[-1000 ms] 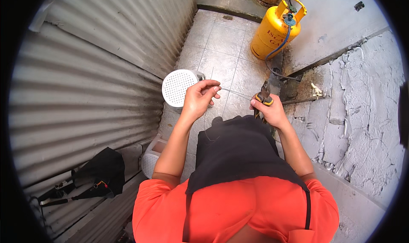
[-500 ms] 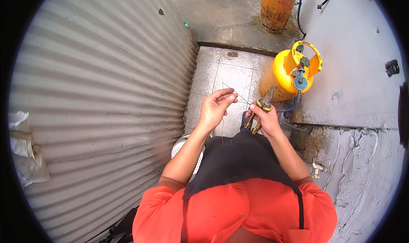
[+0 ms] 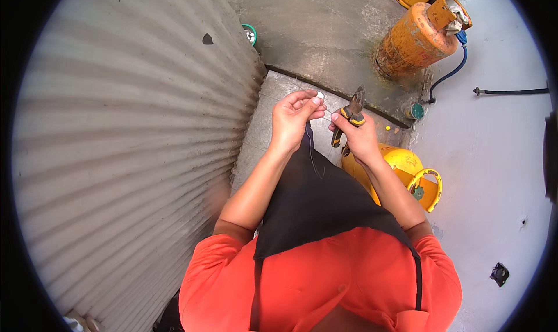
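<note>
The left forearm (image 3: pixel 257 184) and right forearm (image 3: pixel 393 190) angled inward toward the far side; the left hand (image 3: pixel 290 121) pinched, the right hand (image 3: pixel 360 136) gripped.

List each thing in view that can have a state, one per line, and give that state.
Left hand: closed on thin wire
Right hand: closed around yellow-black pliers
Yellow-black pliers: held; jaw opening unclear
Thin wire: held, tail hanging loose
Black apron: worn
Rusty orange gas cylinder: standing upright
Nearer yellow gas cylinder: partly hidden
Black hose: one end free

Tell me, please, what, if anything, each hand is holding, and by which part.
The right hand holds pliers by their handles; the left hand pinches a thin wire, apparently partway along.
</note>
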A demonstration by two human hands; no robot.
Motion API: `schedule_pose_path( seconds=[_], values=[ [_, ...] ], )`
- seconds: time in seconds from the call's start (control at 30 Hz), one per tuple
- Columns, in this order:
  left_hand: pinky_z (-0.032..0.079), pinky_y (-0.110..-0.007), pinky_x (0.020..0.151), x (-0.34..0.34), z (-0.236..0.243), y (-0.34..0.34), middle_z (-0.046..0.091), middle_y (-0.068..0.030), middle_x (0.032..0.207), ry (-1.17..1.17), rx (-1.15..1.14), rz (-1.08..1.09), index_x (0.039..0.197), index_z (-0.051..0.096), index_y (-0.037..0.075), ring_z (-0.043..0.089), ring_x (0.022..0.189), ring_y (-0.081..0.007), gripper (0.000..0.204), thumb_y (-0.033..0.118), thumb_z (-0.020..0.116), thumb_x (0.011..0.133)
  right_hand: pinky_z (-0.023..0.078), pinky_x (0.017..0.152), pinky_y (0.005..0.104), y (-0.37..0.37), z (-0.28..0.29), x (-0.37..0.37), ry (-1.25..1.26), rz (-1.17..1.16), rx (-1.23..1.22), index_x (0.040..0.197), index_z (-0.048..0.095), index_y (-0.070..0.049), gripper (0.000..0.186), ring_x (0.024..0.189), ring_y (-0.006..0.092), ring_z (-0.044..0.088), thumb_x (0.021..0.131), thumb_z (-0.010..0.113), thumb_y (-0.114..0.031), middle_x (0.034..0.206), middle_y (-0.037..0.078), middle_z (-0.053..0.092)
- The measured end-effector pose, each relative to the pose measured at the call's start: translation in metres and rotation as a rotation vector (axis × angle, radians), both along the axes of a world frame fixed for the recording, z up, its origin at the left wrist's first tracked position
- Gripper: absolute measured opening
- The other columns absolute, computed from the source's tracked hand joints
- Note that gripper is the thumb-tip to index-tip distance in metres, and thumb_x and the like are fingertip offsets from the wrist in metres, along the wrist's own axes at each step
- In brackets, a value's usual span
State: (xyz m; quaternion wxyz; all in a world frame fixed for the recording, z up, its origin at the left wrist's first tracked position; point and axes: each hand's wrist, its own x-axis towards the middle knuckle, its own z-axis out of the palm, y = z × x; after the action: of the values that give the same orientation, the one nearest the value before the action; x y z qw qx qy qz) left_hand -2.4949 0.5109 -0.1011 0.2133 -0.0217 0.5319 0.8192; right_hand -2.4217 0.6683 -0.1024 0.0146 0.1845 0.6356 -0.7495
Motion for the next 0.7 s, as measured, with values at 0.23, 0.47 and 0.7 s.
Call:
schedule_pose_path(
  seconds=[0.23,0.47,0.7],
  values=[
    [0.062,-0.031,0.077,-0.214,0.042,0.06,0.07,-0.0163,0.098,-0.063,0.099,-0.077,0.113,0.061,-0.007,0.072,0.086,-0.0219,0.02,0.005,0.063,0.097,0.05,0.065,0.0261,0.069,0.054,-0.198,0.019,0.013,0.155,0.093,0.069,-0.002,0.013,0.073,0.009,0.063,0.091,0.073,-0.014,0.081,0.002,0.07],
    [0.063,-0.032,0.077,-0.398,0.051,0.127,0.069,-0.0161,0.099,-0.005,0.083,-0.041,0.115,0.06,-0.007,0.072,0.089,-0.0236,0.022,0.004,0.064,0.096,0.049,0.067,0.0261,0.13,0.051,-0.385,0.067,-0.037,0.111,0.091,0.068,-0.002,0.014,0.073,0.0076,0.062,0.091,0.073,-0.016,0.078,0.001,0.069],
    [0.063,-0.03,0.078,-0.569,0.109,0.194,0.069,-0.0164,0.097,0.025,0.002,0.136,0.113,0.058,-0.008,0.072,0.089,-0.023,0.023,-0.001,0.066,0.093,0.048,0.068,0.0264,0.207,0.089,-0.578,0.088,0.101,0.031,0.089,0.067,-0.002,0.013,0.073,0.0078,0.061,0.091,0.071,-0.015,0.078,0.001,0.068]
  ],
)
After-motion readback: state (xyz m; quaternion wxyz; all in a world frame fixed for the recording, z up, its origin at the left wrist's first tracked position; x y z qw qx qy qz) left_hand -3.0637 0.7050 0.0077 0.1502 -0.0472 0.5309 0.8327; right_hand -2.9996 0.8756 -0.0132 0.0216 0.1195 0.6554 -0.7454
